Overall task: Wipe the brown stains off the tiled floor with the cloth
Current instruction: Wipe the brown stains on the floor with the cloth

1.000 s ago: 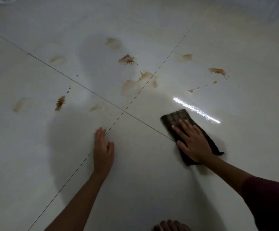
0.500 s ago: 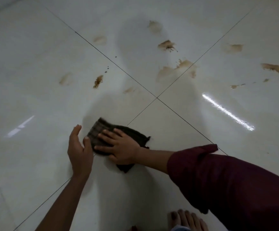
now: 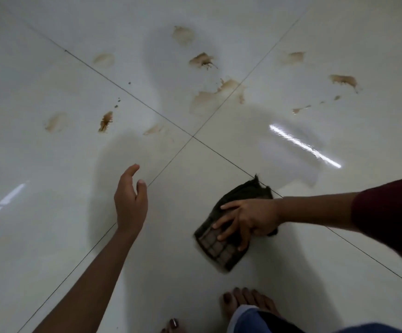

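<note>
A dark checked cloth point(image 3: 221, 246) lies flat on the glossy white tiled floor point(image 3: 51, 212), on the near tile. My right hand point(image 3: 245, 218) presses down on it with fingers spread. My left hand point(image 3: 130, 200) hovers open just left of it, above a grout line, holding nothing. Several brown stains lie farther out: a large smear point(image 3: 216, 94) by the tile joint, a dark one point(image 3: 105, 121) at the left, a pale one point(image 3: 56, 121) beside it, and one point(image 3: 342, 80) at the right.
Grout lines cross at a joint point(image 3: 192, 136) ahead of my hands. My bare toes point(image 3: 240, 301) show at the bottom edge. A bright light reflection point(image 3: 303, 145) streaks the right tile, on a wet-looking patch.
My right hand has swept the cloth to the right and nearer to me. My left hand has lifted off the floor and away from the cloth.
</note>
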